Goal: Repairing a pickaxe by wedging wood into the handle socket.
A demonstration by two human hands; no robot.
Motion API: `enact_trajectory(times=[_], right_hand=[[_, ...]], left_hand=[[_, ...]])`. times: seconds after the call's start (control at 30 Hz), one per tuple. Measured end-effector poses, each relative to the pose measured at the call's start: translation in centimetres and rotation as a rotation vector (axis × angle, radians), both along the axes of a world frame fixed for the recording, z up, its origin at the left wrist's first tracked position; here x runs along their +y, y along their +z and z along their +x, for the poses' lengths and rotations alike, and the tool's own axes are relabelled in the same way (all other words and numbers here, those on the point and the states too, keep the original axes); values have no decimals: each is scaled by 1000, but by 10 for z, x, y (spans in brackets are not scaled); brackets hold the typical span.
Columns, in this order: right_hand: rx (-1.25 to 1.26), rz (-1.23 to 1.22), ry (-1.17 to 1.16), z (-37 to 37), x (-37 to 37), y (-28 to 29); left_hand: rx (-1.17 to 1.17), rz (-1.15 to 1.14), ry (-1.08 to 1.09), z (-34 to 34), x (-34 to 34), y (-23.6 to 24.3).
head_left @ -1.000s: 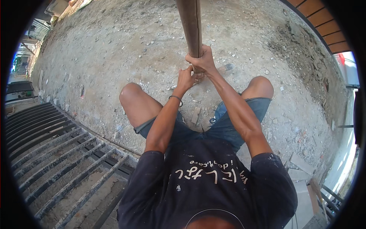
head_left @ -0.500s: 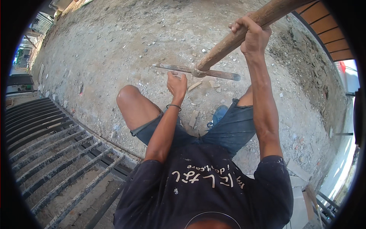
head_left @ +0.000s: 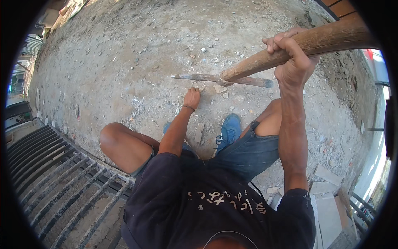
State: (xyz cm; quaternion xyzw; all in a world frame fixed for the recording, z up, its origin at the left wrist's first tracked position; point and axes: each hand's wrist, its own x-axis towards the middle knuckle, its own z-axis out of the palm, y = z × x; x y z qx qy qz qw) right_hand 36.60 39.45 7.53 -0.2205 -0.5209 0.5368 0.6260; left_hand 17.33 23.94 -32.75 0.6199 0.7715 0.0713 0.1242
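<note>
My right hand point(head_left: 295, 62) is raised at the right, wrapped round the wooden handle point(head_left: 255, 63) of a pickaxe, which slants up to the upper right. Its worn metal head point(head_left: 256, 82) lies crosswise at the handle's lower end, on or just over the gravelly dirt. My left hand point(head_left: 192, 98) is down at the ground just below the head's left arm, fingers curled; whatever is under them is too small to name. Below it, between my blue shoes point(head_left: 228, 133), lies a short flat scrap point(head_left: 199, 133).
A black metal grating point(head_left: 62, 182) runs along the lower left. Broken pale boards point(head_left: 327, 207) are piled at the lower right. Loose stones point(head_left: 204, 49) are scattered over the dirt ground point(head_left: 116, 74). An orange slatted structure point(head_left: 344, 9) stands at the upper right.
The handle has swung from upright to slanting right, raised in my right hand. My left hand has left it and gone down to the ground. My left knee has shifted leftward.
</note>
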Motion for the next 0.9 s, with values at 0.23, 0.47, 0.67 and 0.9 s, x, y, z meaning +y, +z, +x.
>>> enact_trajectory(times=[0.23,0.47,0.67,0.9], right_hand=[[-92,39,-40,9,16,3],[187,-307,-155,50,69,3],[319,-355,-61,62,62,3],[338,-340,-101,60,48,15]], left_hand=[[-17,-16,-49,-2,13,15],[-920,345,250,54,38,92],[-934,363,227,48,33,94],[-920,462,244,42,22,104]])
